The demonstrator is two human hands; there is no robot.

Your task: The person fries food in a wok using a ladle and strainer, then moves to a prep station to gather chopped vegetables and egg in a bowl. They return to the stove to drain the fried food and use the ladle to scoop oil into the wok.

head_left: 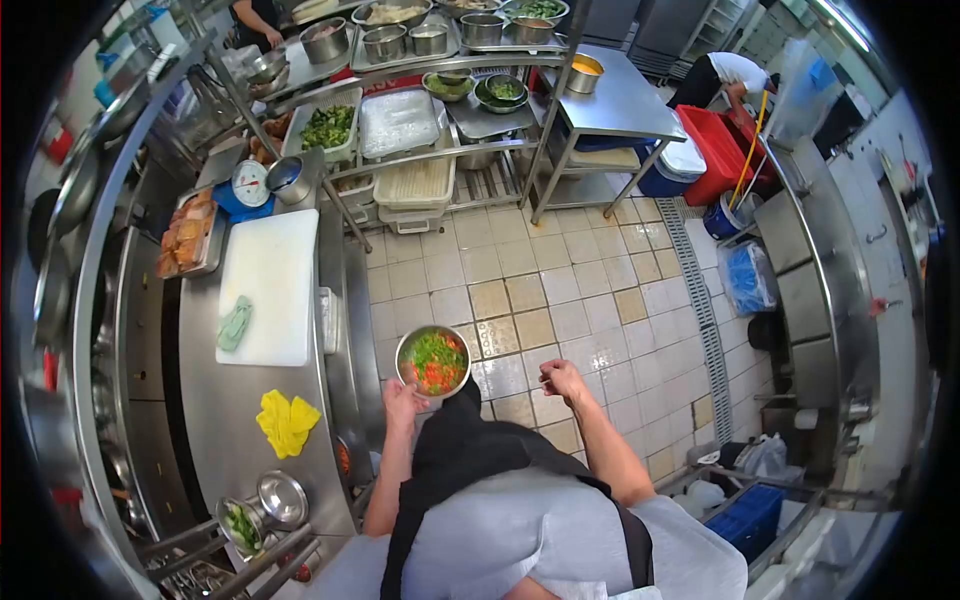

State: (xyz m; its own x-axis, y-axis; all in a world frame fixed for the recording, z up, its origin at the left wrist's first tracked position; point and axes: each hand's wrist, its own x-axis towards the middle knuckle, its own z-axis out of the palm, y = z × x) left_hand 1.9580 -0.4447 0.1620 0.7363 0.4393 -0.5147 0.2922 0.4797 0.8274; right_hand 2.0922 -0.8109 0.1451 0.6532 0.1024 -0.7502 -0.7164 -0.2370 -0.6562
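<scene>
My left hand (402,400) is closed on the near rim of a round metal bowl (464,378), carried over the floor beside the counter. Chopped green and orange-red vegetables (437,362) lie inside it. Out to the right, over the tiles, my right hand (563,380) is curled loosely closed, and I see nothing in it. Left of the bowl, a white cutting board (268,290) lies on the steel counter (215,400) with a green cloth (235,324) on it. A crumpled yellow cloth (287,423) rests nearer to me.
Trays and bowls fill the shelves ahead, beside a steel table (625,95). A person (730,75) bends over a red bin (712,150) at the far right. Another person's arm (262,25) shows at the top left. A drain grate (693,270) crosses the tiled floor (560,290).
</scene>
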